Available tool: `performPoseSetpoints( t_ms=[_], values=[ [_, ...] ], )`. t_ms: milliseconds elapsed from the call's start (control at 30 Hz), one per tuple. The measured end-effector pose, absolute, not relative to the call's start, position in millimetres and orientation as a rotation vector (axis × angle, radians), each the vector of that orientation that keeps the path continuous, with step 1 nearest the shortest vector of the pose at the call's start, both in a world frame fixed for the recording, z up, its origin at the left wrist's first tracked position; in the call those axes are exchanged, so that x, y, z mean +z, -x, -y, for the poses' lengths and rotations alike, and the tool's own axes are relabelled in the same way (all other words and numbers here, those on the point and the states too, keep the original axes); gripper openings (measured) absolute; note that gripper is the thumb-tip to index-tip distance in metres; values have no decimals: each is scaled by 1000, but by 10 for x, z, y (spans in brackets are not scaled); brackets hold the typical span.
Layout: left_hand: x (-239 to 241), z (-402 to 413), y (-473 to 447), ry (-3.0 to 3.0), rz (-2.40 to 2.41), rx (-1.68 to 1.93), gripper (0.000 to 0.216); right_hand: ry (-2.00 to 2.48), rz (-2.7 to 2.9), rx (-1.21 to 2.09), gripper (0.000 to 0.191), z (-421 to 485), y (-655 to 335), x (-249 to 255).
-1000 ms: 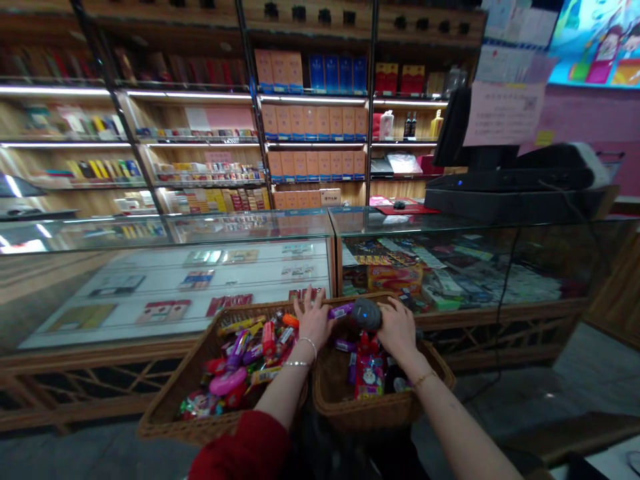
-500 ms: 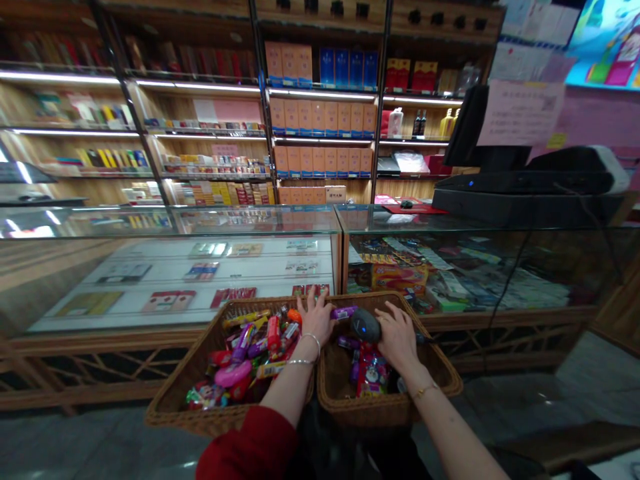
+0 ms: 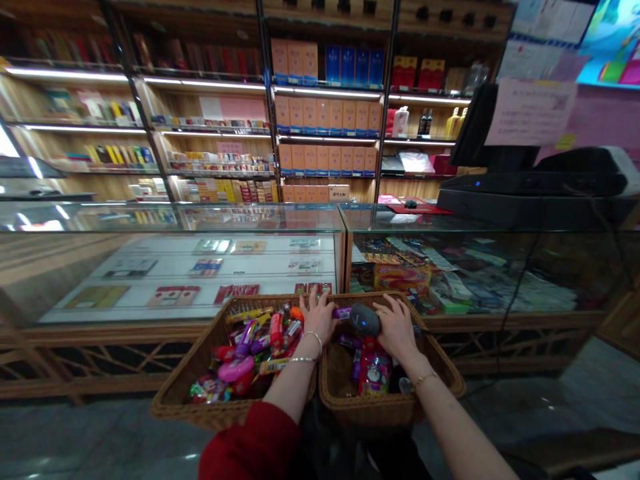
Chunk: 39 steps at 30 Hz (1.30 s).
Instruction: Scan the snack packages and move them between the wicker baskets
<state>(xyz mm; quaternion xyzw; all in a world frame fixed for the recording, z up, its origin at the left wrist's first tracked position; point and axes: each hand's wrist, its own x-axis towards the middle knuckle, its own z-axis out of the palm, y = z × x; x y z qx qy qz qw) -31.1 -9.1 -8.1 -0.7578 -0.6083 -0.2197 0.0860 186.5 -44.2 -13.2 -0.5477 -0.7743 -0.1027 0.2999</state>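
Two wicker baskets stand side by side before a glass counter. The left basket (image 3: pixel 173 399) is full of colourful sweets and small toys; the right basket (image 3: pixel 445 370) holds a few packets. My left hand (image 3: pixel 319 316) lies flat with fingers spread over the rim between the baskets, touching a purple packet (image 3: pixel 342 312). My right hand (image 3: pixel 396 324) rests in the right basket, fingers curved beside a dark grey rounded object (image 3: pixel 365 319) with a blue light. A red and pink packet (image 3: pixel 373 371) lies below my right wrist.
The glass display counter (image 3: pixel 260 217) runs across the view with packs and cards inside. A black till and monitor (image 3: pixel 525 180) sit on its right end, with a cable hanging down. Lit shelves of boxes (image 3: pixel 325 117) fill the back wall. Grey floor lies in front.
The view has drifted slightly. Both hands stay at the baskets' far rims, with my right hand shifted a little towards the grey object.
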Motion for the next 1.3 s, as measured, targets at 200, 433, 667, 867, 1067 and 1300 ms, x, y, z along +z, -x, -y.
performPoseSetpoints(
  t_ms=[200, 433, 667, 867, 1067, 1300],
  values=[
    [-77, 103, 306, 2228, 1874, -657, 31, 1463, 2057, -269, 32, 516, -1860, -169],
    [-73, 119, 299, 2224, 1913, -660, 31, 1423, 2016, -259, 29, 545, -1860, -189],
    [-63, 128, 299, 2218, 1935, -642, 33, 1450, 2012, -235, 26, 554, -1863, -191],
    [-51, 141, 291, 2219, 1942, -624, 32, 1441, 1994, -245, 25, 552, -1867, -209],
    [-59, 130, 292, 2210, 1939, -622, 32, 1430, 1985, -254, 26, 553, -1872, -207],
    [-74, 124, 294, 2210, 1941, -621, 30, 1400, 1973, -235, 25, 545, -1882, -226]
  ],
)
